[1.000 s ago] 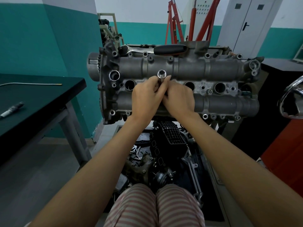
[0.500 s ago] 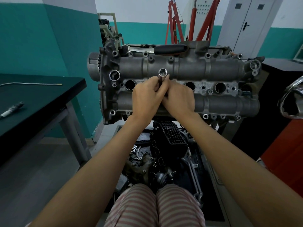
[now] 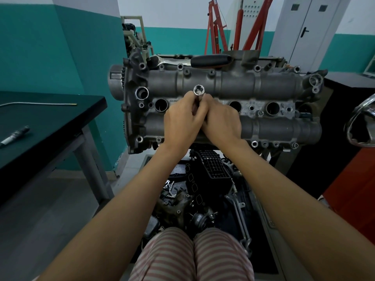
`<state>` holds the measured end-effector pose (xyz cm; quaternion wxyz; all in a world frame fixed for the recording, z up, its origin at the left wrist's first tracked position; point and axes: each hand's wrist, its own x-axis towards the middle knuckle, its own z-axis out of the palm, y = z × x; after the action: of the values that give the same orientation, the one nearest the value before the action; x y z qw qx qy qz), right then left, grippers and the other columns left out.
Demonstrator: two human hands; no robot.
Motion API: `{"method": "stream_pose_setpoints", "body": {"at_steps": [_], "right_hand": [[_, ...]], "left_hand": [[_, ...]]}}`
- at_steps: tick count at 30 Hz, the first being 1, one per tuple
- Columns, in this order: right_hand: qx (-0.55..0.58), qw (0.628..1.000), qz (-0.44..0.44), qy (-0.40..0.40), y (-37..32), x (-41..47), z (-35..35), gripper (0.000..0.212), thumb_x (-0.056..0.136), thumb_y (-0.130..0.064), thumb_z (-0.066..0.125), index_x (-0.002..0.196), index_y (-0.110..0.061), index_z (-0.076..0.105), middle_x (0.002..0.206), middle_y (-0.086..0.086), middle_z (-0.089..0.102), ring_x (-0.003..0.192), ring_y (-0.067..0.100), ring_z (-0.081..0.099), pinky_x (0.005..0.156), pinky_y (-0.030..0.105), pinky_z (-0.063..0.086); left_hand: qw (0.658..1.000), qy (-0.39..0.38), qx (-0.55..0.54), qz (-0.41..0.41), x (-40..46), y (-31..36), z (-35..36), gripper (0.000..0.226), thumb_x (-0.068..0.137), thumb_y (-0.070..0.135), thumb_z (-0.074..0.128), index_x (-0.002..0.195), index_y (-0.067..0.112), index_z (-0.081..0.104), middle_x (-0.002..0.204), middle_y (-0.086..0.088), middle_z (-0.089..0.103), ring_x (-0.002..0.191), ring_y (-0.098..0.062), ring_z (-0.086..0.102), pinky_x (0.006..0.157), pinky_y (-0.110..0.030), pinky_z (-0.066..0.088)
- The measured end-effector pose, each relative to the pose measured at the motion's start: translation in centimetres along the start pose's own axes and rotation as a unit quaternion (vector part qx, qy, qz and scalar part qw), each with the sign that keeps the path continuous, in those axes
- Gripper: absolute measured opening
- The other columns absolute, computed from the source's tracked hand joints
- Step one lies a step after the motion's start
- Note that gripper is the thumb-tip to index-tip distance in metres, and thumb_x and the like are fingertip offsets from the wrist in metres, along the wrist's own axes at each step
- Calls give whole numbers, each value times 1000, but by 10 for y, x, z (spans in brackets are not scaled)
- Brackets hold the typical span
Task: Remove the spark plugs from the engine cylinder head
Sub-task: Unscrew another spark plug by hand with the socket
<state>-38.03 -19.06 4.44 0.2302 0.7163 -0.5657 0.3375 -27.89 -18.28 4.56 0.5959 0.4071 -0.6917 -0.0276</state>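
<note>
The grey cylinder head (image 3: 233,84) stands in front of me with a row of round plug wells, open ones at the left (image 3: 161,104) and right (image 3: 273,108). A silver socket extension (image 3: 199,90) sticks out of the second well, its square-drive end facing me. My left hand (image 3: 182,120) grips its shaft with curled fingers. My right hand (image 3: 222,122) wraps the shaft from the other side, touching the left hand. The well and any plug under the hands are hidden.
A ratchet with a black handle (image 3: 211,60) lies on top of the head. A removed spark plug (image 3: 14,135) and a thin rod (image 3: 40,104) lie on the dark table (image 3: 50,126) at left. Engine parts (image 3: 203,189) fill the floor below; a red hoist (image 3: 239,25) stands behind.
The extension's end has risen slightly out of the hands; both hands stay wrapped on its shaft with small finger shifts.
</note>
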Motion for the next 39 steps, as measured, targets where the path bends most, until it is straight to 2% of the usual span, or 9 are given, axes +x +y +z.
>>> {"method": "stream_pose_setpoints", "body": {"at_steps": [3,5,12,18,22,26,30,36,39], "right_hand": [[-5,1000,-2,-2,0,0,-1,34,94,-39,41,97,-10,56,80,7,65,68,26,61,55,29,28],[11,1000,0,-3,0,0,-4,32,93,-36,44,90,-9,61,80,9,66,69,28,61,56,28,27],[7,1000,16,-9,-1,-1,-2,18,91,-27,45,80,-14,53,80,4,64,68,26,59,57,28,23],[23,1000,6,7,0,-1,0,21,94,-30,43,89,-11,53,79,4,63,66,25,58,56,29,24],[17,1000,20,-9,-1,0,-1,29,93,-38,41,92,-12,55,76,5,64,64,26,58,55,29,24],[48,998,29,-5,-1,1,-5,29,89,-34,46,79,-10,59,71,10,65,64,30,59,55,28,25],[49,998,31,-3,-2,-1,-6,23,89,-25,47,68,-14,51,66,9,63,60,30,57,54,28,23],[-2,1000,12,-7,-2,0,1,19,94,-27,42,93,-11,52,86,4,62,70,25,59,56,29,26],[19,1000,16,0,-2,0,-1,23,95,-31,40,93,-10,48,86,5,61,66,28,57,55,30,22]], "left_hand": [[1000,18,-16,4,2,0,-1,42,91,30,59,57,12,42,43,12,32,42,-10,32,48,-26,29],[999,22,-21,11,3,0,-1,47,89,32,61,54,5,46,42,7,35,42,-13,33,48,-30,33],[1000,-4,-7,11,-2,0,-2,31,88,28,58,75,1,52,53,5,41,51,-15,41,51,-30,38],[1000,0,-2,5,0,1,-2,23,90,24,52,80,4,50,59,3,47,56,-15,47,52,-25,36],[1000,0,0,-2,0,-1,0,34,92,30,54,66,8,49,48,10,36,47,-9,37,49,-23,28],[1000,17,-17,0,2,2,-2,46,89,35,61,55,13,39,42,13,28,42,-9,28,49,-25,28],[1000,13,-14,3,0,3,-2,41,89,33,60,63,5,46,48,7,37,46,-13,36,50,-28,31],[1000,4,-12,7,-1,2,-3,25,89,26,53,81,3,49,68,-7,51,61,-17,45,54,-23,35],[999,2,25,22,0,0,-2,22,92,23,51,82,3,52,75,-6,51,65,-14,45,57,-20,33]]}}
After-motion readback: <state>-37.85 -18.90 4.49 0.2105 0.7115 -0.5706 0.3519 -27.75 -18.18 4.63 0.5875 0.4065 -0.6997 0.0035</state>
